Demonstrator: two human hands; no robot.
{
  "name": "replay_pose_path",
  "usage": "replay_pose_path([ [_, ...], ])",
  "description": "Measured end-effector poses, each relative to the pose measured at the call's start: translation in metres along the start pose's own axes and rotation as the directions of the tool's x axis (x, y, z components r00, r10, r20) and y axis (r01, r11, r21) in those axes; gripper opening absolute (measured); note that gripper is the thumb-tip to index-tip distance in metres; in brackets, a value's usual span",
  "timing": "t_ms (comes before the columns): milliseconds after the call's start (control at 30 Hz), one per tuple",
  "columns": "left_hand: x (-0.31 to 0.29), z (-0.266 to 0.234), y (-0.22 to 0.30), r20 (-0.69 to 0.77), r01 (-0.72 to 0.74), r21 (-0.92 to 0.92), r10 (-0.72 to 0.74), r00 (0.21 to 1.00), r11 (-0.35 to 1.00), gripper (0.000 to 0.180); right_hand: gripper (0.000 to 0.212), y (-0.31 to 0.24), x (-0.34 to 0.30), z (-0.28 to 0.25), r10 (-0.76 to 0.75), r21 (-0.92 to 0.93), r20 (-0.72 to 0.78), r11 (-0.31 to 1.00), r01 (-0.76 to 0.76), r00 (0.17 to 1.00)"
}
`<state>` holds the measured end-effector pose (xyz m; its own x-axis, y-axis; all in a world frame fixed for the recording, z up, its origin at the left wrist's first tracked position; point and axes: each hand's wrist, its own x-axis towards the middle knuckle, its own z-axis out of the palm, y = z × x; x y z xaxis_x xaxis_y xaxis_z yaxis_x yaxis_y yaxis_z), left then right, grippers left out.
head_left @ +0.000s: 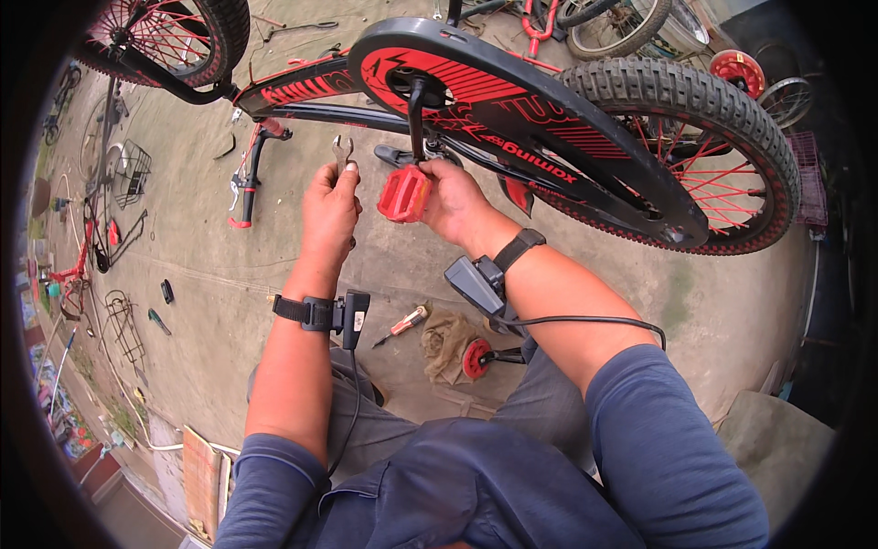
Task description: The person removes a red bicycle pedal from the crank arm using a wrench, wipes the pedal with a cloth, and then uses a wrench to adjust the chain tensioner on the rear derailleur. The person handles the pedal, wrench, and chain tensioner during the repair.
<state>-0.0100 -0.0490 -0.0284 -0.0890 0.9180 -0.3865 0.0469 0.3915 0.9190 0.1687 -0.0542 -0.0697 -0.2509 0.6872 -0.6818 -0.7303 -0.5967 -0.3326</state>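
Note:
A black and red bicycle fills the top of the head view, with a long chain guard along its side. From the guard's hub a black crank arm comes down to a red pedal. My right hand is closed on that pedal, its thumb and fingers at the right side. Left of it, my left hand is wrapped round an open-ended wrench. The wrench's jaw sticks up above my fist, apart from the pedal; its handle is mostly hidden in my fingers.
Between my knees lie a screwdriver, a brown rag and a small red wheel. A wire basket and a black carrier rack are at the left. More wheels stand at the far right, behind the knobbly rear tyre.

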Motion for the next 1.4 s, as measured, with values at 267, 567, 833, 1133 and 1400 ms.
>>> replay_pose_path([
  [267,0.000,-0.018,0.020,-0.043,0.008,-0.126,-0.014,0.999,0.992,0.024,0.023,0.024,0.014,-0.010,-0.106,0.225,0.139,0.972,0.073,0.985],
  [567,-0.010,-0.030,0.019,-0.053,0.037,-0.151,-0.045,0.998,0.988,0.018,0.022,0.045,0.027,-0.006,-0.279,0.566,0.278,0.821,0.078,0.919],
  [833,-0.010,-0.033,0.017,-0.060,0.049,-0.107,-0.055,0.997,0.993,0.020,0.019,0.039,0.024,-0.011,-0.236,0.534,0.284,0.844,0.052,0.929],
  [1133,-0.010,-0.023,0.014,-0.035,0.073,-0.087,-0.077,0.996,0.993,0.018,0.018,0.033,0.014,-0.010,-0.204,0.439,0.240,0.895,0.082,0.949],
  [1400,-0.017,-0.008,0.019,0.007,0.078,-0.049,-0.077,0.997,0.996,0.020,0.020,0.022,0.014,-0.019,-0.142,0.238,0.121,0.965,0.111,0.982],
])
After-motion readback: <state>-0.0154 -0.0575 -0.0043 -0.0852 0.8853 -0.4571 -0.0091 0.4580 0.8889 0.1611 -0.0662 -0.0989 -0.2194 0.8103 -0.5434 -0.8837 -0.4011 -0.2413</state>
